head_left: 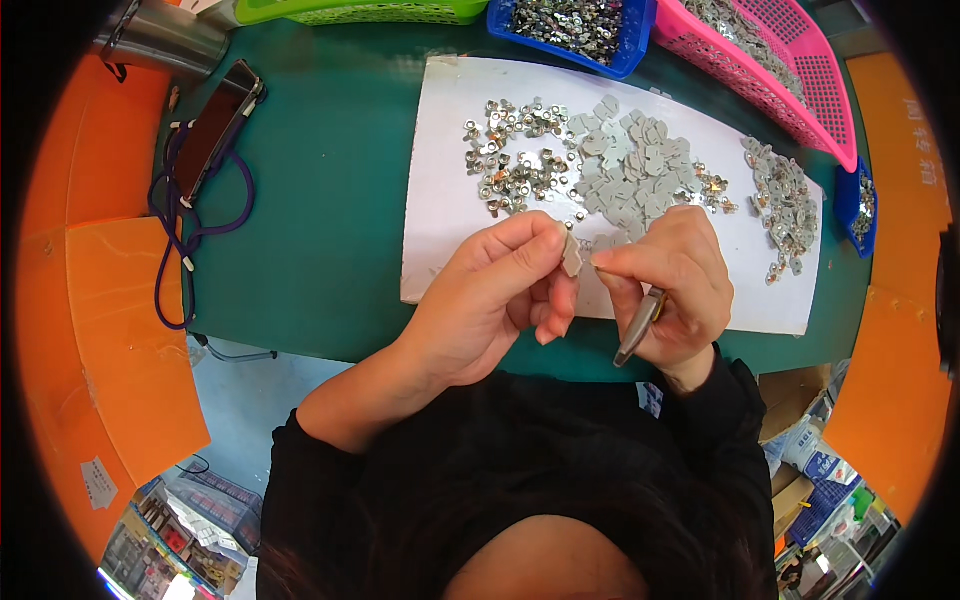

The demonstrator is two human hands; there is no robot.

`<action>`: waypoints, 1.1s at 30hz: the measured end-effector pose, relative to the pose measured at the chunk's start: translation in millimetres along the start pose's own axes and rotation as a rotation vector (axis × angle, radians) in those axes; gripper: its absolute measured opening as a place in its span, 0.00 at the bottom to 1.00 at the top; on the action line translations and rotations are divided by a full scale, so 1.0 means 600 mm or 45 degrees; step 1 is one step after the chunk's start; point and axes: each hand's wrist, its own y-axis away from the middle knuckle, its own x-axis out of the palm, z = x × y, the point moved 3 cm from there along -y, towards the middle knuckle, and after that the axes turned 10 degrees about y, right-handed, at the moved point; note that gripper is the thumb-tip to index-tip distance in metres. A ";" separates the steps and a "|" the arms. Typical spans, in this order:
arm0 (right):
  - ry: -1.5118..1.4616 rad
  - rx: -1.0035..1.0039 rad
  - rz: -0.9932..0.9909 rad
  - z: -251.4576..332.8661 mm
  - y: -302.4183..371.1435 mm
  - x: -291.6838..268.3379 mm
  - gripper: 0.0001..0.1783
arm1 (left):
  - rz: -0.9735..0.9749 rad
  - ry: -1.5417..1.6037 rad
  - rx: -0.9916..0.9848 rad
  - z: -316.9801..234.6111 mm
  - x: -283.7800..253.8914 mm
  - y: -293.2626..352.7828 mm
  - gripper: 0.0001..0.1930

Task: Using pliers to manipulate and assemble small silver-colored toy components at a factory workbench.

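Observation:
My left hand (490, 290) pinches a small flat grey piece (572, 254) with a notched edge between thumb and forefinger. Close by on its right, my right hand (680, 280) is closed round a slim grey metal tool (641, 326), whose blunt end sticks out below the palm. Its thumb and forefinger meet near the grey piece; whether they pinch a tiny part is too small to tell. Beyond both hands, on a white board (440, 130), lie a heap of like grey pieces (640, 170) and a scatter of small shiny metal parts (520, 180).
Another pile of grey pieces with metal parts (785, 205) lies at the board's right. Behind stand a blue tray (640, 35), a pink basket (825, 95) and a green basket (360, 12). A phone (218, 130) with a purple cord lies left on the green table (320, 180).

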 end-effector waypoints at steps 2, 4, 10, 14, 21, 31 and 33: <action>0.008 -0.025 -0.022 0.002 0.000 -0.003 0.20 | 0.009 0.012 -0.027 0.005 -0.002 0.002 0.13; 0.038 -0.069 -0.040 0.001 -0.004 -0.001 0.19 | 0.092 0.182 -0.145 0.010 -0.007 -0.001 0.12; 0.128 -0.144 -0.037 0.001 -0.005 -0.004 0.18 | 0.138 0.349 -0.201 0.014 -0.009 -0.005 0.13; 0.151 -0.169 -0.055 0.003 -0.001 -0.006 0.18 | 0.095 0.195 -0.101 0.022 -0.005 -0.003 0.13; -0.138 0.231 -0.032 0.016 0.012 0.000 0.23 | 0.011 -0.620 0.726 0.003 0.007 0.008 0.06; -0.074 0.073 0.051 0.013 0.015 -0.006 0.13 | 0.045 -1.563 1.242 -0.019 0.019 0.018 0.09; 0.024 -0.004 0.074 0.018 0.008 -0.013 0.16 | 0.067 -1.583 1.261 -0.023 0.016 0.020 0.09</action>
